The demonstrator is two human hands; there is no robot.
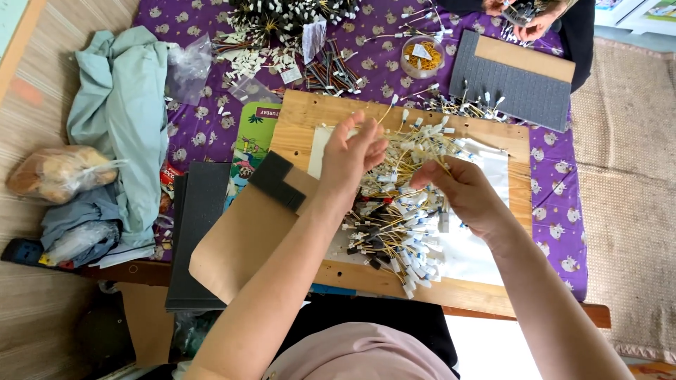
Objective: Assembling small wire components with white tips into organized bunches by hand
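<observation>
We see our left hand (350, 156) and right hand (461, 193) raised over the wooden board (303, 112), fingers narrowed, pinching thin yellow wires (412, 151) between them. Below lies the heap of white-tipped wire connectors (398, 232), spread from the board's middle toward its near edge. A brown cardboard sheet (239, 239) overlaps the board's left edge.

One head-worn camera looks steeply down from close above the wooden board (310, 112), facing the far table edge.
</observation>
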